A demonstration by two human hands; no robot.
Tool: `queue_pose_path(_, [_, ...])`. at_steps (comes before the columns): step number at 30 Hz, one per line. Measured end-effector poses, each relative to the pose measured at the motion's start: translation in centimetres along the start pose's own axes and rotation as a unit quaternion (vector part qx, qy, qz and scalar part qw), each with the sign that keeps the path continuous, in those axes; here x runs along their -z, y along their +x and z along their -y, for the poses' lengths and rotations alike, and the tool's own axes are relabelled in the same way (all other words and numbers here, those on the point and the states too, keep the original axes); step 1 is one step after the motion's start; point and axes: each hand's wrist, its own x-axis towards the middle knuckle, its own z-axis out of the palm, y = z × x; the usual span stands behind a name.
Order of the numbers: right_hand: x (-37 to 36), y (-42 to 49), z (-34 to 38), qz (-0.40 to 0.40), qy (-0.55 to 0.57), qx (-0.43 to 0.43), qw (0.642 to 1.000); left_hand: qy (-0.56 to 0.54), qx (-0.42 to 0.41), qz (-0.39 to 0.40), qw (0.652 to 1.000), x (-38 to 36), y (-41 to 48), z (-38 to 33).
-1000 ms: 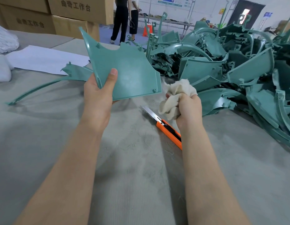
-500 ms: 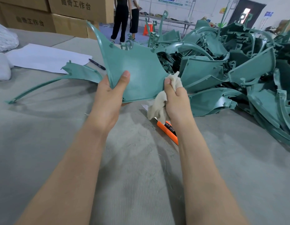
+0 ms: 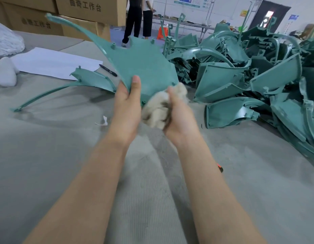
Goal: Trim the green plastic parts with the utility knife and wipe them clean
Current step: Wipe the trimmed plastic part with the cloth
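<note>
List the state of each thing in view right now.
held green part: lifted off the table, tilted.
rag: bunched, against the part's lower corner.
left hand: grips the part's lower edge.
right hand: grips the rag.
utility knife: on the table, mostly hidden behind the right forearm.
pile of green parts: heaped on the table.

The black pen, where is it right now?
In the head view the black pen lies left of centre, at the right edge of the white paper, just behind the green part lying flat.
</note>
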Motion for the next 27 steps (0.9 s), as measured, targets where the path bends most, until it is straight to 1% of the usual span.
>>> queue_pose_path(1, [-0.9,-0.1,-0.5,0.002,-0.026,0.014,1.000,0.012,-0.008,0.008,1.000,-0.3,-0.2,0.2])
queue_pose_path(4, [-1.4,0.5,-1.3,-0.075,-0.094,0.076,0.990,0.047,-0.023,0.057,0.997,-0.9,-0.7,0.5])
queue_pose_path(5, [-0.9,0.9,-1.4,-0.102,-0.105,0.093,0.985,0.053,-0.023,0.075,0.995,-1.1,-0.8,0.6])
queue_pose_path(7, [0.0,1.4,-1.3,-0.138,-0.093,0.129,0.978,0.080,-0.027,0.104,0.991,-1.5,-1.1,0.7])
queue_pose_path(10, [2.2,2.0,-0.3,-0.220,-0.026,0.162,0.962,0.098,-0.026,0.132,0.986,-1.3,-1.2,0.5])
queue_pose_path(11, [3.4,2.2,0.3,-0.235,0.025,0.165,0.958,0.093,-0.024,0.142,0.985,-0.9,-1.2,0.2])
queue_pose_path(13, [5.8,1.9,1.7,-0.236,0.137,0.138,0.952,0.073,-0.019,0.162,0.984,-0.2,-0.9,-0.3])
queue_pose_path(14, [6.6,1.5,2.2,-0.228,0.150,0.112,0.955,0.077,-0.022,0.168,0.983,0.1,-0.7,-0.5])
queue_pose_path(15, [7.1,1.2,2.5,-0.212,0.132,0.091,0.964,0.111,-0.036,0.166,0.979,0.3,-0.6,-0.5])
queue_pose_path(16, [7.0,0.9,2.7,-0.193,0.101,0.081,0.973,0.175,-0.065,0.157,0.970,0.5,-0.5,-0.4])
queue_pose_path(18, [6.1,0.6,3.0,-0.154,0.047,0.088,0.983,0.324,-0.140,0.125,0.927,0.7,-0.5,0.0])
queue_pose_path(20, [5.1,0.3,3.3,-0.101,0.028,0.098,0.990,0.421,-0.181,0.104,0.883,1.0,-0.5,0.3])
queue_pose_path(22, [4.7,-0.2,3.5,-0.015,0.045,0.098,0.994,0.490,-0.192,0.083,0.846,1.2,-0.4,0.4])
queue_pose_path(24, [4.3,-0.8,3.6,0.074,0.068,0.096,0.990,0.566,-0.183,0.053,0.802,1.4,-0.4,0.5])
queue_pose_path(25, [4.1,-1.1,3.4,0.099,0.054,0.092,0.989,0.599,-0.176,0.044,0.780,1.4,-0.5,0.6])
queue_pose_path(26, [3.8,-1.1,3.0,0.105,0.010,0.095,0.990,0.624,-0.170,0.038,0.762,1.3,-0.7,0.7])
queue_pose_path(27, [3.5,-0.9,2.5,0.084,-0.051,0.108,0.989,0.638,-0.168,0.035,0.750,1.2,-0.9,0.8])
